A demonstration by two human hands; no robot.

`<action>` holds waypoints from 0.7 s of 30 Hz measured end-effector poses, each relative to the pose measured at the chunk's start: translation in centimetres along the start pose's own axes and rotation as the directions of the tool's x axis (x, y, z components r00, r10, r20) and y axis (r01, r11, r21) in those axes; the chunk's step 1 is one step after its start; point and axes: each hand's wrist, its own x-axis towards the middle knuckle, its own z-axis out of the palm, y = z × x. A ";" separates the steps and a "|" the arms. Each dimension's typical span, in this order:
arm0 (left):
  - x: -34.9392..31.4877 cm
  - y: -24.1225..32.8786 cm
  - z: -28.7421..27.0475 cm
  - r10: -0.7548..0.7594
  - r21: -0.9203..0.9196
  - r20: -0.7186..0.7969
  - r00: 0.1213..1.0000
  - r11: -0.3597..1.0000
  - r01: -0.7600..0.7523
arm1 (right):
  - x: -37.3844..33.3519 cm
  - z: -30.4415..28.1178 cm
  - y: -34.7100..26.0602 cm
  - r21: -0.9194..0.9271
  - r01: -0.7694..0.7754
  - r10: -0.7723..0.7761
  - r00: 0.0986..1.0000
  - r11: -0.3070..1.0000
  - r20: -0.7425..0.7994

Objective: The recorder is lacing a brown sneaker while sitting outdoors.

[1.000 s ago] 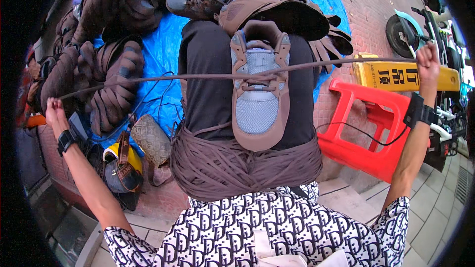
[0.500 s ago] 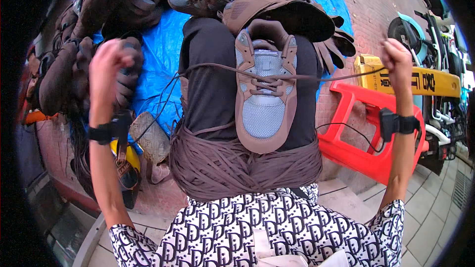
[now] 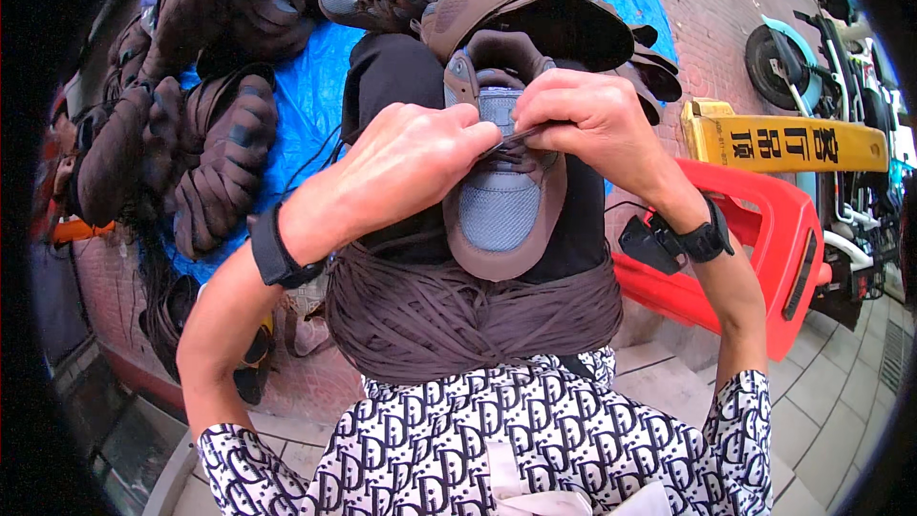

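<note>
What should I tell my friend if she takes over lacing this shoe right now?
Left hand: fingers pinch the brown lace over the shoe's eyelets.
Right hand: fingers grip the same lace beside it.
The brown-and-grey shoe lies on the lap, toe toward you, above a bundle of brown laces.
Done: lace is in the shoe.
Left: probably finishing the lacing; more brown shoes wait on the blue tarp.

Both hands [image 3: 497,148] on shoe lace [image 3: 516,137]

A blue tarp [image 3: 320,86] spread over the brick pavement [image 3: 712,29] carries heaps of brown shoes [image 3: 205,158].
</note>
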 end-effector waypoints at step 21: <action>0.5 0.0 1.2 0.327 0.499 -0.233 0.916 0.849 -0.176 | 1.2 1.3 0.1 -0.180 0.037 -0.035 0.999 0.983 0.016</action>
